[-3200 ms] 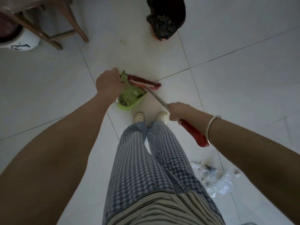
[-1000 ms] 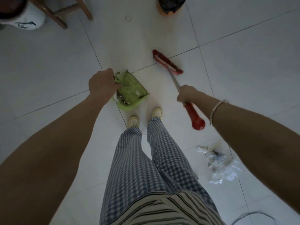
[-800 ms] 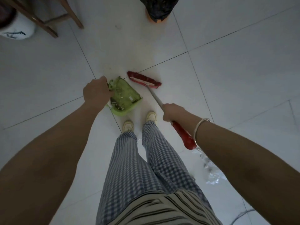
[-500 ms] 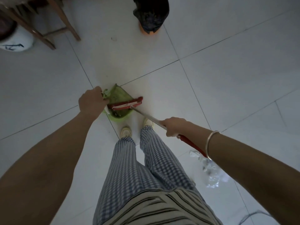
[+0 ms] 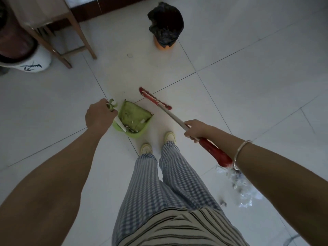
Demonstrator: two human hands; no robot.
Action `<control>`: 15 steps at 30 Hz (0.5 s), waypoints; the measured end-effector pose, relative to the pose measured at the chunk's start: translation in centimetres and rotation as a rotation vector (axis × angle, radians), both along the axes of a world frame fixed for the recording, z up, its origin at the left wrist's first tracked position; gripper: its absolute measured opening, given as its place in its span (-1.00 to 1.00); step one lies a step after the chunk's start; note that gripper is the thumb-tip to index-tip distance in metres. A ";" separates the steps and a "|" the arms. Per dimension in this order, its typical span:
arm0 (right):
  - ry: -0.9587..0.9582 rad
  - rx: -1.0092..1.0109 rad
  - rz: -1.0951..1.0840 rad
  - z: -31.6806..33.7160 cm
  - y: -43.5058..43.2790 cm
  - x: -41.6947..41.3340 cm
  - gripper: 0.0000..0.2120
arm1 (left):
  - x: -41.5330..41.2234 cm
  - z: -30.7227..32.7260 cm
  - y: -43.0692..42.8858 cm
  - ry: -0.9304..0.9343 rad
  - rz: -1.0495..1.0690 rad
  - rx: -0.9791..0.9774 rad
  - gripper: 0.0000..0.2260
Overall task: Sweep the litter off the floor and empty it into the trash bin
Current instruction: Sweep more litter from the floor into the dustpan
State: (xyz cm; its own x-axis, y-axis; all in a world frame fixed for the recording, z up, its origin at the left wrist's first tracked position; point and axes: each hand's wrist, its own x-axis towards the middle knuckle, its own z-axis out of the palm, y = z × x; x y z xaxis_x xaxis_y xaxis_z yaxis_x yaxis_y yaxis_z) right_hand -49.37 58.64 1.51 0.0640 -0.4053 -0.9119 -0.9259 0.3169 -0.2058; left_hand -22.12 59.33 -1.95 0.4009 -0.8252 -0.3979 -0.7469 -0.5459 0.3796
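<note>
Holding the dustpan (image 5: 136, 116) by its stiff upright handle, left hand (image 5: 99, 116) fingers curl tight; right hand (image 5: 195, 129) fingers wrap the broom (image 5: 174, 116), head just beyond the dustpan. Litter (image 5: 132, 129) inside looks light, loose: carry level.

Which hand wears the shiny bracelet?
The right hand, the one gripping the red broom; a silver bangle circles its wrist. The left hand, holding the green dustpan, has a bare wrist.
</note>
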 end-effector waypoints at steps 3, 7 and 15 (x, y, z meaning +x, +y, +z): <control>0.020 -0.046 -0.080 0.3 1.1 -0.8 -0.54 | -1.2 0.5 -0.2 -0.027 -0.099 -0.014 -0.82; 0.044 -0.087 -0.207 0.7 3.4 -2.6 -0.53 | -3.9 0.9 -0.9 -0.041 -0.269 -0.050 -0.82; 0.049 -0.075 -0.544 1.7 9.9 -8.3 -0.65 | -13.0 1.7 -2.9 -0.020 -0.673 -0.084 -0.81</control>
